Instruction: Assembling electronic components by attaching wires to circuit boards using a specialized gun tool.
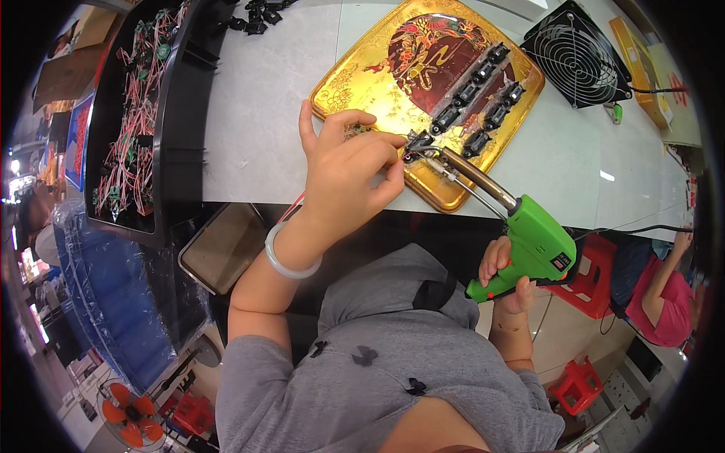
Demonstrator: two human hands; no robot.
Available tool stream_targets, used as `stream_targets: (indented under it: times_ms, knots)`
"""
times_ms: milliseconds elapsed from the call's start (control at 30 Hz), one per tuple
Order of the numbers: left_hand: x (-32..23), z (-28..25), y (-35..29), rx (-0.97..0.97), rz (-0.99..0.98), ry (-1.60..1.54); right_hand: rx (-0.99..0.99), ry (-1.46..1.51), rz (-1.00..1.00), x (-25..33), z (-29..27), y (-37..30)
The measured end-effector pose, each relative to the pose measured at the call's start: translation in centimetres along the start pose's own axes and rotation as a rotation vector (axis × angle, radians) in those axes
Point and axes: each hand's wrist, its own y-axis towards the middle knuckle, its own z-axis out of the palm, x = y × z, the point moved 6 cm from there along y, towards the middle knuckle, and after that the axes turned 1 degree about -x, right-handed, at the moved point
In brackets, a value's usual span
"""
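Observation:
My right hand [500, 273] grips the handle of a green soldering gun [541, 240], its long metal barrel pointing up and left. The gun's bent tip meets a small black part [417, 143] on the near left side of a gold tray [427, 185]. Beside that part, my left hand [349, 170] is closed, fingertips at the part's left edge. A bit of a small wired circuit board [356, 131] shows between its fingers, mostly hidden; red wires [294, 205] come out by the wrist. Several similar black parts [470, 92] lie in two rows on the tray.
A black bin [175, 121] at the left holds many wired boards [132, 128]. More black parts [260, 15] lie at the back. A black fan [578, 57] stands right of the tray. The gun's cord [642, 228] runs right, toward another person [661, 302] and a red stool [585, 279].

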Motion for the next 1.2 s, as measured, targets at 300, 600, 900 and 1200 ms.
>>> stream_targets:
  times_ms: [300, 600, 900, 1200]
  knots:
    - [0.1, 0.0, 0.1, -0.002, -0.005, -0.008, 0.048, -0.033, -0.019, 0.1, -0.2, 0.0]
    - [-0.1, -0.1, 0.0, -0.004, -0.005, -0.008, -0.051, 0.008, -0.329, 2.9, -3.2, 1.9]
    - [-0.3, -0.3, 0.0, -0.005, -0.008, 0.001, 0.112, 0.006, -0.34, 5.4, -3.4, 6.1]
    - [-0.2, -0.1, 0.2, 0.018, -0.02, 0.01, 0.04, -0.082, -0.303, 4.9, -3.5, 6.5]
